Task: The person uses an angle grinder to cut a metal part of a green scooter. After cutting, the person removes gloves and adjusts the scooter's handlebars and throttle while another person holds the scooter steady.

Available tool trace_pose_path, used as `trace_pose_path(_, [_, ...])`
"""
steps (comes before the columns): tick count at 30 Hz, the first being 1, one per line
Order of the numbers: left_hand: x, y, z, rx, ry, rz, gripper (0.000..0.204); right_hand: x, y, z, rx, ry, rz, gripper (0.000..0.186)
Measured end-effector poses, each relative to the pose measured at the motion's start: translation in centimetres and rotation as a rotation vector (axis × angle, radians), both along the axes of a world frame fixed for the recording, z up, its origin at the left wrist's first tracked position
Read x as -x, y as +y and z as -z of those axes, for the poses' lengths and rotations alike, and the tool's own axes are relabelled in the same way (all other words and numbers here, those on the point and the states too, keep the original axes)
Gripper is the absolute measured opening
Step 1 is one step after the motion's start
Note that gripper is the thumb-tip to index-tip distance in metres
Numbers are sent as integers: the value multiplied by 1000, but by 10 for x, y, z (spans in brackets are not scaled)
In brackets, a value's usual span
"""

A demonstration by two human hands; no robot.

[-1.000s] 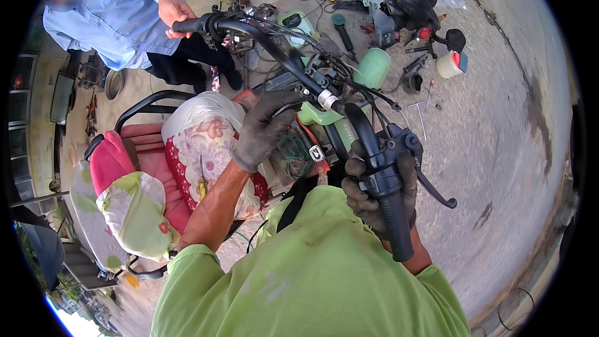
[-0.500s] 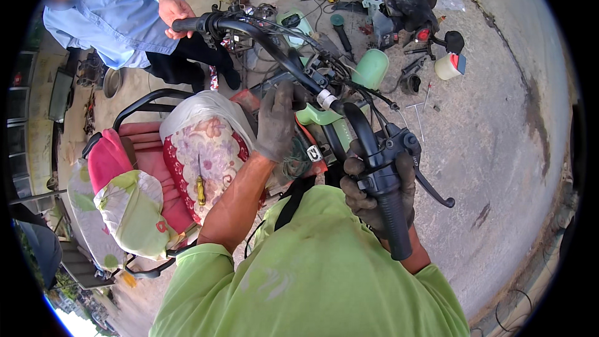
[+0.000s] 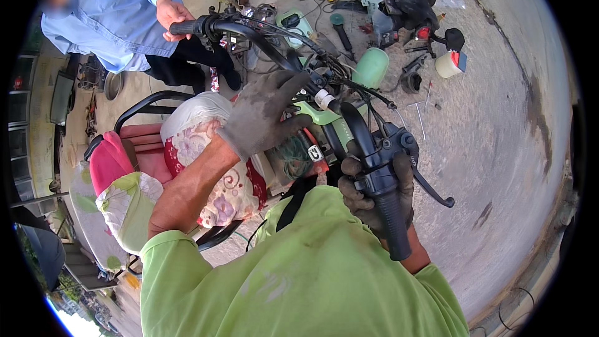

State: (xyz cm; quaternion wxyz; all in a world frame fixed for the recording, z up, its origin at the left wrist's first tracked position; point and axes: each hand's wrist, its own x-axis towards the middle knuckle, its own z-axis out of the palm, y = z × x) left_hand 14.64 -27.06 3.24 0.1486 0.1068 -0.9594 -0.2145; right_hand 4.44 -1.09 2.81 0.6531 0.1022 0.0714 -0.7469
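Observation:
A black handlebar (image 3: 357,123) with cables runs diagonally in front of me. My right hand (image 3: 362,203), in a dark grey glove, is wrapped round the switch housing beside the ribbed grip (image 3: 393,224), with a brake lever (image 3: 437,191) on its far side. My gloved left hand (image 3: 262,112) has its fingers stretched toward the middle of the handlebar, thumb apart. Its fingertips lie close to the bar clamp; whether they touch is unclear. A pale band (image 3: 323,98) circles the bar near them. Under the bar is a light green body panel (image 3: 342,132).
A person in a blue shirt (image 3: 118,15) holds the far left grip (image 3: 185,27). A floral cushion (image 3: 231,203) and pink seat (image 3: 112,159) lie left. Dismantled parts (image 3: 399,6), a green container (image 3: 372,67), a white tub (image 3: 448,65) and a T-handle tool (image 3: 420,118) rest on concrete.
My left hand has risen off the area beneath the bar, shifting left with its fingers straighter. My left forearm now covers where a yellow-handled screwdriver lay on the cushion. My right hand stays put.

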Motion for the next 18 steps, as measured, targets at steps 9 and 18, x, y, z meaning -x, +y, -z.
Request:
trace_pose_path(9, [-2,50,33,-1270,-51,-594,59,-1,0,2,34,57,4,81])
trace_pose_path(18, [-19,22,20,-417,-267,-340,23,-1,-1,1,18,46,17,79])
